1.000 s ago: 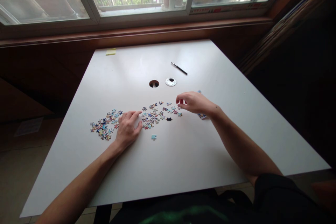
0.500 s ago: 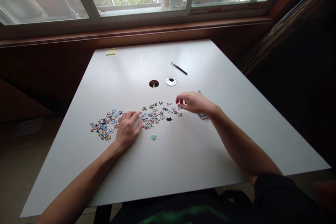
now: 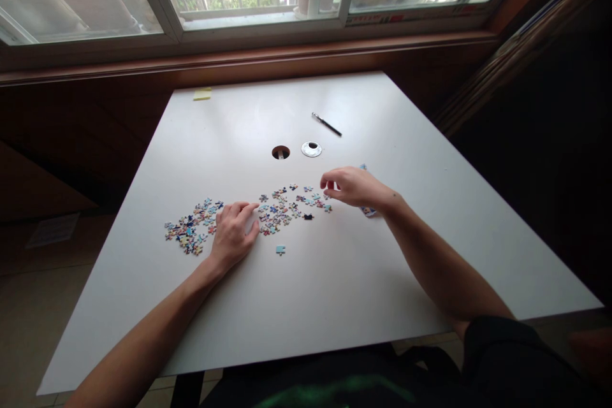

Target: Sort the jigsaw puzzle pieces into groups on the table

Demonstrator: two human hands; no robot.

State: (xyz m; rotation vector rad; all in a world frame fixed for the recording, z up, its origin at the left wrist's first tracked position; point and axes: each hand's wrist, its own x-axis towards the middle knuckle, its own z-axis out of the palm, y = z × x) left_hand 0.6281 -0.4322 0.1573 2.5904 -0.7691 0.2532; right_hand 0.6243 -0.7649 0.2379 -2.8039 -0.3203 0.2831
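Loose jigsaw puzzle pieces lie in two spreads on the white table (image 3: 268,306). My left hand (image 3: 233,231) rests between the left pile (image 3: 189,233) and the middle pile (image 3: 283,209), fingers bent and apart, holding nothing visible. My right hand (image 3: 354,186) hovers at the right end of the middle pile. Its fingers are curled, with a gap to the thumb and no piece showing between them. A light blue piece (image 3: 280,249) lies alone nearer me, and a dark piece (image 3: 308,217) sits by the pile's edge. Under my right wrist, a colourful flat item (image 3: 368,211) is mostly hidden.
Beyond the pieces are a round cable hole (image 3: 280,153) and its silver cover (image 3: 311,150). A black pen (image 3: 327,124) lies farther back. Yellow sticky notes (image 3: 202,94) are at the far left corner, below the window.
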